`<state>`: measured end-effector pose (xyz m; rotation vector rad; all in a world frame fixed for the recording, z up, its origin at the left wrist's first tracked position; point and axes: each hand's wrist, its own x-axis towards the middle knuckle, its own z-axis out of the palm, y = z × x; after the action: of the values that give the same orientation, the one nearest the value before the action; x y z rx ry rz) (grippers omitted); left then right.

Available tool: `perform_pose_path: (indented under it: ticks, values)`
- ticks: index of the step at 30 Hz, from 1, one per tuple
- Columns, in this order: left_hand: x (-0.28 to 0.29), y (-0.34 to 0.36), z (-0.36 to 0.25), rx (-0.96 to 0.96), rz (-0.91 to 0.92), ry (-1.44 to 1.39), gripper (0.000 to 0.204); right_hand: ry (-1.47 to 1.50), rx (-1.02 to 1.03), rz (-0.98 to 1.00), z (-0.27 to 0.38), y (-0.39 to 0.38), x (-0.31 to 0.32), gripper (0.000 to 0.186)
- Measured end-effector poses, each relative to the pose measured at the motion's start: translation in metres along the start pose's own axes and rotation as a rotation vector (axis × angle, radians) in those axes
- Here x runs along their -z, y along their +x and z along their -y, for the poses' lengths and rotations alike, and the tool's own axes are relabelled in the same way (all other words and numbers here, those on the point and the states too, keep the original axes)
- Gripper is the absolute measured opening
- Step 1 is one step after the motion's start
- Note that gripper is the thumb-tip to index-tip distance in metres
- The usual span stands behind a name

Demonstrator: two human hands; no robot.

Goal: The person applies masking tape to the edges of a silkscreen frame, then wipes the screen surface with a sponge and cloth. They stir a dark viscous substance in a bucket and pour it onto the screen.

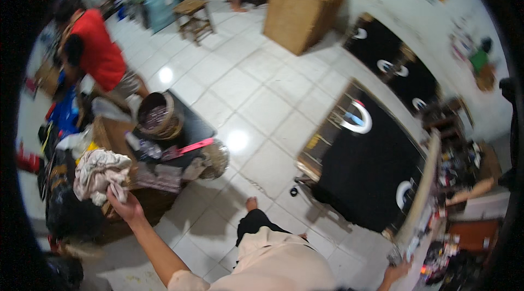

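My left hand (126, 205) reaches out at the left, its fingers closed on a crumpled, pale rag (102, 175) stained with pinkish grey. The rag is bunched above a cardboard box (144, 209) and next to black plastic bags (71, 204). At the lower right my right hand (400, 271) is curled beside a small greyish object (394, 258) at the near end of a long pale bar (423, 193). Blur hides what this object is. Between my hands, to the right, lies a board covered with black fabric (365, 165) bearing white ring shapes.
A bucket (159, 116) with dark, stained insides and a pink-handled tool (191, 147) stand by the box. A person in a red shirt (99, 48) bends at the far left. Two more black boards (393, 62) lean along the right wall, near a large brown box (303, 13) and a stool (192, 15).
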<state>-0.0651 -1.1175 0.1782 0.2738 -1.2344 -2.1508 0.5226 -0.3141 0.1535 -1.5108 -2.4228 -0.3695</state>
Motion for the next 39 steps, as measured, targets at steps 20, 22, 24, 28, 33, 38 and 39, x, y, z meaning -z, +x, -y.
perform_pose_path:
  ticks: [20, 22, 24, 28, 33, 38, 39]
  values:
    - [-0.396, -0.664, 0.121, 0.827, 1.723, 0.279, 0.044, 0.409, 0.06, 0.24, 0.038, 0.005, 0.019, 0.093]
    - [-0.393, -0.664, 0.125, 0.966, 1.639, 0.298, 0.039, 0.544, 0.137, 0.397, 0.022, 0.018, 0.036, 0.098]
    - [-0.392, -0.668, 0.124, 0.934, 1.624, 0.303, 0.039, 0.731, 0.164, 0.605, 0.007, 0.04, 0.052, 0.105]
    - [-0.394, -0.673, 0.117, 0.74, 1.689, 0.348, 0.038, 1.35, 0.107, 0.232, 0.061, 0.1, 0.049, 0.088]
    - [-0.404, -0.664, 0.099, 0.669, 1.778, 0.345, 0.037, 1.575, 0.149, 0.262, 0.133, 0.147, 0.008, 0.054]
    - [-0.405, -0.669, 0.082, 0.566, 1.715, 0.462, 0.046, 1.53, -0.042, 0.093, 0.05, 0.205, -0.023, 0.044]
    - [-0.405, -0.673, 0.081, 0.555, 1.69, 0.468, 0.046, 1.386, -0.072, -0.042, 0.041, 0.209, -0.029, 0.043]
